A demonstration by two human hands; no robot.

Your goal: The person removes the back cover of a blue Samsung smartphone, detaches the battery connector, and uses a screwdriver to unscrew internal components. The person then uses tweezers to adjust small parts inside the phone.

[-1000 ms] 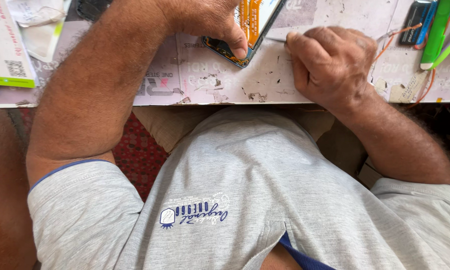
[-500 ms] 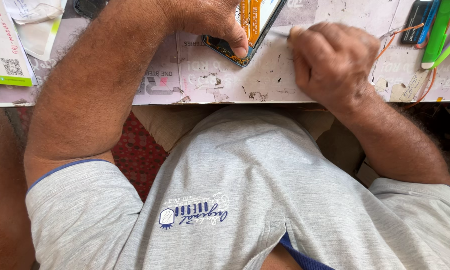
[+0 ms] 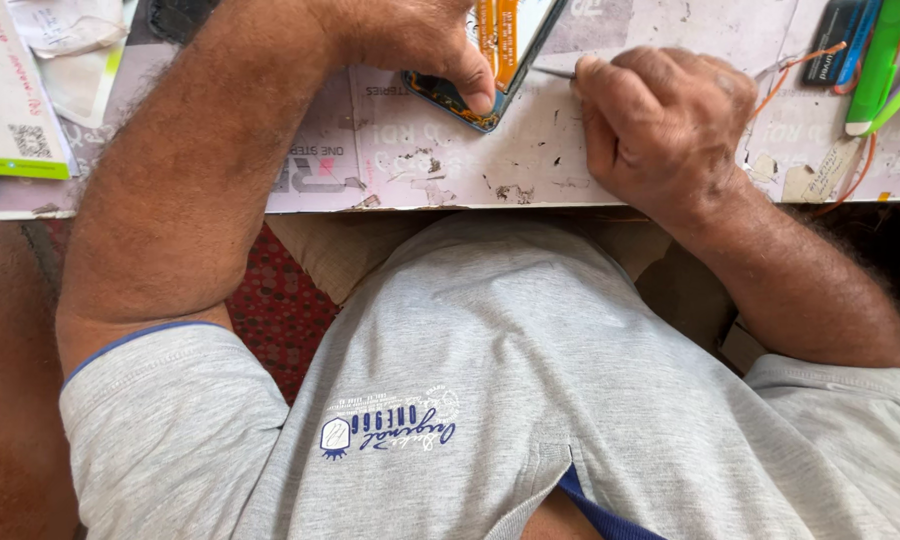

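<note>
Currently the left hand (image 3: 410,35) presses down on an opened smartphone with a dark blue frame and orange flex ribbon (image 3: 490,50); its fingers (image 3: 475,85) are curled over the phone's near corner, thumb tip flat on the frame edge. So that hand pins the phone rather than lifting it. The phone lies tilted on the worn, paper-covered counter (image 3: 450,165), top part cut off by the frame edge.

Right hand (image 3: 660,125) is closed into a loose fist, fingers wrapped tight around a thin metal-tipped tool (image 3: 553,72). Only the short silver tip shows, sticking out past the index finger toward the phone's right edge. Whether the tip touches the phone, cannot tell. The tool's handle is hidden inside the fist.

Right of that fist: a thin orange wire (image 3: 785,85) on the counter, further out a green plastic marker-like stick (image 3: 875,65) and a dark flat rectangular part (image 3: 835,35). Well left of the left-hand fingers: white printed paper packets with a green strip (image 3: 15,120). Grey T-shirt (image 3: 490,400) fills the lower view.
</note>
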